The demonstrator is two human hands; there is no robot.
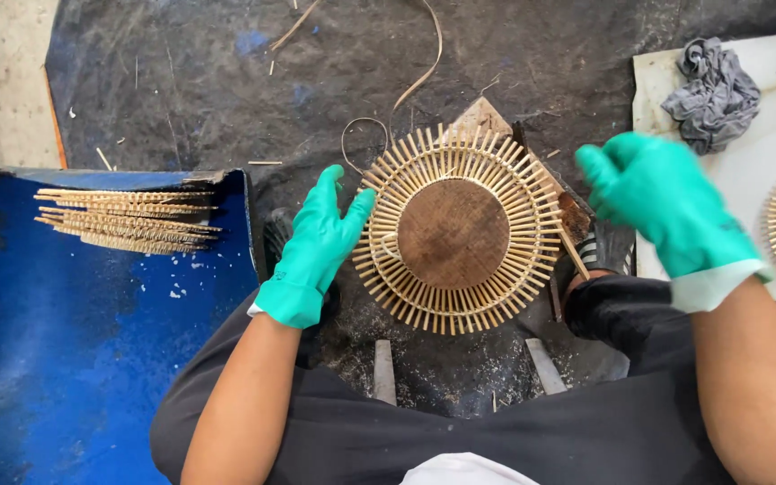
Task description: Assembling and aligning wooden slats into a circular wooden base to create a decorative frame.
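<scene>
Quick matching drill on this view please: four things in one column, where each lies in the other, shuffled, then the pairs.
Things:
1. round bamboo frame
2. bundle of bamboo sticks
3. grey rag
4. left hand

Places:
A. on the blue board at the left
B. on the pale slab at the upper right
C. in the middle, in front of the person's knees
D. touching the frame's left edge

Pairs: 1-C, 2-A, 3-B, 4-D

We see teal gloves (pixel 316 247), tan radial-stick ring (pixel 457 230) with brown centre, blue tray (pixel 92 359) at nine o'clock, grey rag (pixel 713 94) at two o'clock.
</scene>
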